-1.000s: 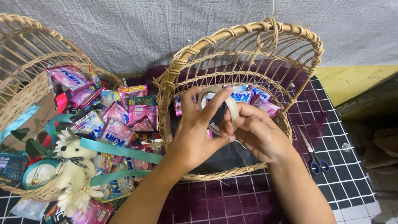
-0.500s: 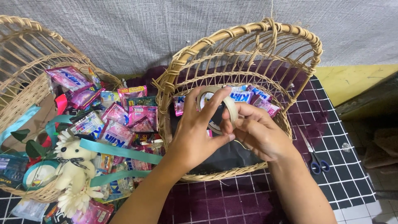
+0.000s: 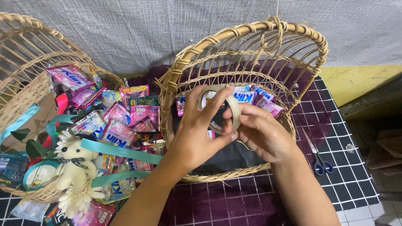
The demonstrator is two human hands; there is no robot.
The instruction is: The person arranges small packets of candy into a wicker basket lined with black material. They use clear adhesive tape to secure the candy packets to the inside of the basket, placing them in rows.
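Note:
Both of my hands hold a roll of clear tape (image 3: 233, 109) over the right wicker basket (image 3: 197, 50). My left hand (image 3: 197, 134) grips the roll from the left, fingers over its top edge. My right hand (image 3: 261, 132) holds it from the right, with fingers at the roll's opening. Inside that basket lie a dark lining (image 3: 230, 157) and a few pink and blue sachets (image 3: 259, 98) along the back wall.
A second wicker basket (image 3: 25, 88) at left is filled with several colourful sachets (image 3: 119, 125), a small cream teddy bear (image 3: 75, 161), teal ribbon (image 3: 121, 150) and a white flower. Blue-handled scissors (image 3: 319, 161) lie on the black checked cloth (image 3: 347, 167) at right.
The hands and tape roll have shifted only slightly; my fingers have adjusted their hold on the roll.

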